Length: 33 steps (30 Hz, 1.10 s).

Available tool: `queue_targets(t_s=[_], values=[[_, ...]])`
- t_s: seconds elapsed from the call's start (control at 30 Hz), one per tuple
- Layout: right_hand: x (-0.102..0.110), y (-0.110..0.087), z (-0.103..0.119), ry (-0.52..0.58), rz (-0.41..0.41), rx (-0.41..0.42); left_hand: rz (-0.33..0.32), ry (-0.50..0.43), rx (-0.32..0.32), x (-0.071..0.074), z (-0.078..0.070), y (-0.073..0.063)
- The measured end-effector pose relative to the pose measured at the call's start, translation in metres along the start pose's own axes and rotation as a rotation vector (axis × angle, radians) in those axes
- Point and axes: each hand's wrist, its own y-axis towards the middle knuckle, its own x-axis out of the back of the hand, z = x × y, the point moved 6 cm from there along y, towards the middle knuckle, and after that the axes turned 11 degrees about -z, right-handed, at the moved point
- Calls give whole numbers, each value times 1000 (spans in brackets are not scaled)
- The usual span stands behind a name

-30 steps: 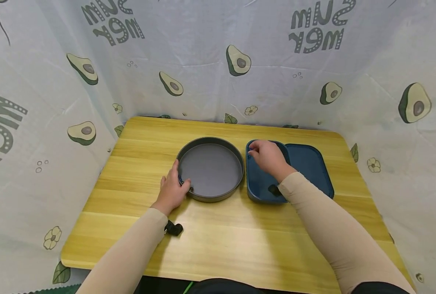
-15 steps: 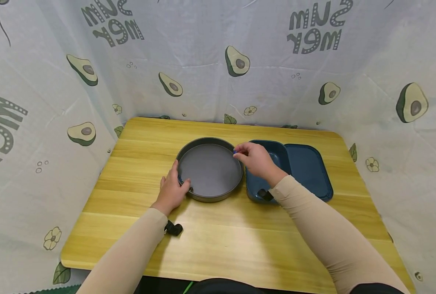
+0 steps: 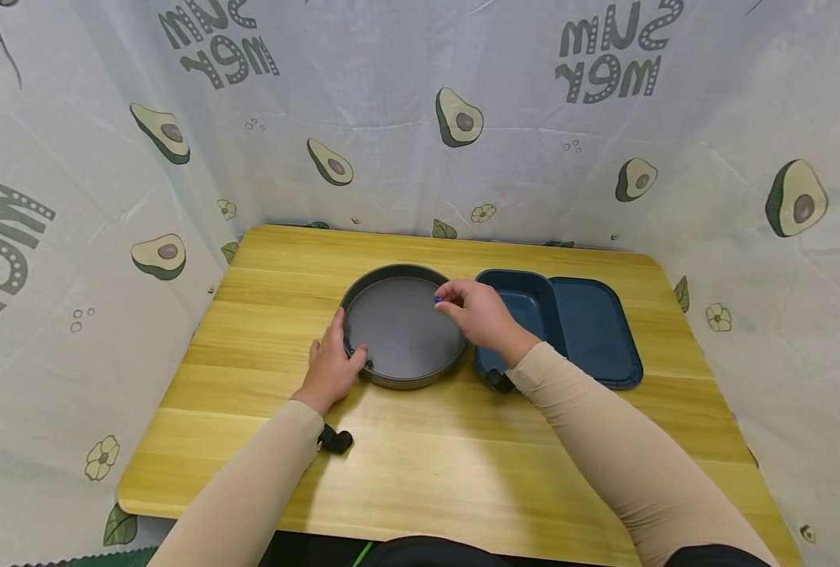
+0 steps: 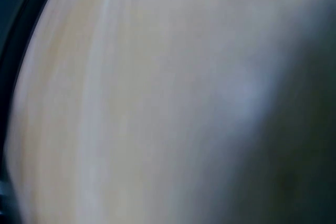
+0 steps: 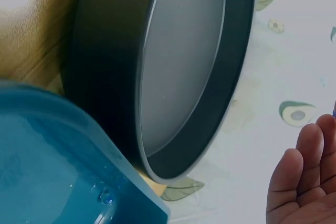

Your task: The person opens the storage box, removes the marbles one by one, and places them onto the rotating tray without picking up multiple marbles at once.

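Note:
A small blue piece [image 3: 438, 299] is pinched between the thumb and fingertips of my right hand [image 3: 478, 315], over the right part of a round grey pan [image 3: 401, 331]; its kind is too small to make out. My left hand [image 3: 331, 366] rests at the pan's left rim, thumb and index finger spread against it. Small dark blue bits [image 3: 349, 346] show at the rim beside that hand. In the right wrist view, the blue box [image 5: 47, 145] stands close to the pan, with a clear shiny drop-like spot [image 5: 106, 196] inside it. The left wrist view is mostly a blur.
A flat dark blue tray or lid [image 3: 600, 335] lies right of the box. All stands on a wooden table [image 3: 420, 457]. A white curtain [image 3: 391, 71] with avocado prints hangs close behind and at both sides.
My right hand has moved left from over the blue box to over the pan, with the small blue piece between its fingertips. My left hand and the pan have stayed put.

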Motion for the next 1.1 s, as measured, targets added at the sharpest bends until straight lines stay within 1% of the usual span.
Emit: queue_targets(t_s=[0.17,0.47,1.1], values=[[-4,0,1,-3,9,1,0,-2,0,0,0,0],[-6,2,2,5,0,2,-7,-1,-4,0,1,1],[-12,1,3,21,22,-7,-9,-3,-10,-1,2,2]])
